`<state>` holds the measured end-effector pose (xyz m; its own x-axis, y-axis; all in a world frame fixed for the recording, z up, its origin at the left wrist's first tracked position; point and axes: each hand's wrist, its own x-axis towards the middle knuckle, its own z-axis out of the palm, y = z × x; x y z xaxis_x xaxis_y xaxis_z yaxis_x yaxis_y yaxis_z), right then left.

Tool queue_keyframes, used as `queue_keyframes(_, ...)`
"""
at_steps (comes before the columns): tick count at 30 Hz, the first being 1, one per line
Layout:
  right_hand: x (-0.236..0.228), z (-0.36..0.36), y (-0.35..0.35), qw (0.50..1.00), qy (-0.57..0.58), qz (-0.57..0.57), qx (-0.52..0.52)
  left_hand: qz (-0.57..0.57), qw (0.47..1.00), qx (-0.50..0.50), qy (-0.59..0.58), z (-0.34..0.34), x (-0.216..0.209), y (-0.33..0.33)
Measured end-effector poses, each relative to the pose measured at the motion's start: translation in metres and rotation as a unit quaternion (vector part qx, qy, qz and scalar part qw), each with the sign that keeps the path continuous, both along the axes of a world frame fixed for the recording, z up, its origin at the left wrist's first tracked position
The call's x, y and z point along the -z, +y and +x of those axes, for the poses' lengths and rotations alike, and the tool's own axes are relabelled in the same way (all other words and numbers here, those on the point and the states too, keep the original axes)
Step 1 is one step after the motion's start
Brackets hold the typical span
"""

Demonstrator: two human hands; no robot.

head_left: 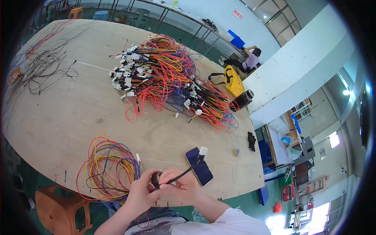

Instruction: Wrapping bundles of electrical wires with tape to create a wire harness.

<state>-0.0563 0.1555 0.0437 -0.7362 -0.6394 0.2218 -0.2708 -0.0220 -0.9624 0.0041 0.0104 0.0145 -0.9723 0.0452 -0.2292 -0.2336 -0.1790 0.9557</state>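
Observation:
Near the table's front edge, my left hand (141, 192) is closed round a roll of black tape (155, 179). Beside it, my right hand (183, 187) has its fingers pinched on a black wrapped cable (184, 173). That cable slants up to the right and ends in a white connector (203, 152) above a dark phone (204, 174). Some of the right fingers are blurred, and the cable's lower end is hidden between my hands. A loose coil of red, yellow, blue and black wires (94, 166) lies just left of my left hand, with a small white plug at its edge.
A large heap of bundled wires (160, 74) with white connectors covers the table's far middle. Thin dark wires (47, 70) spread at the far left. A yellow bag (234, 81) and black bottle (243, 100) stand by the pillar (290, 66). An orange stool (58, 209) is lower left; a person (250, 60) sits beyond.

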Motion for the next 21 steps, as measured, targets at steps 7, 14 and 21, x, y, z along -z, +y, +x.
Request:
queue_keyframes(7, 0.000, 0.000, -0.009, 0.997, -0.041, -0.073, -0.007, 0.431, 0.895, -0.076, -0.083, -0.006, -0.010, -0.014)
queue_keyframes(14, -0.006, -0.005, -0.003, 0.974, -0.197, -0.080, 0.077, 0.258, 0.937, -0.076, 0.222, 0.008, 0.001, -0.014)
queue_keyframes(21, -0.015, -0.003, -0.006, 1.000, -0.010, -0.011, -0.027, 0.054, 0.986, -0.109, 0.114, 0.003, 0.001, 0.005)
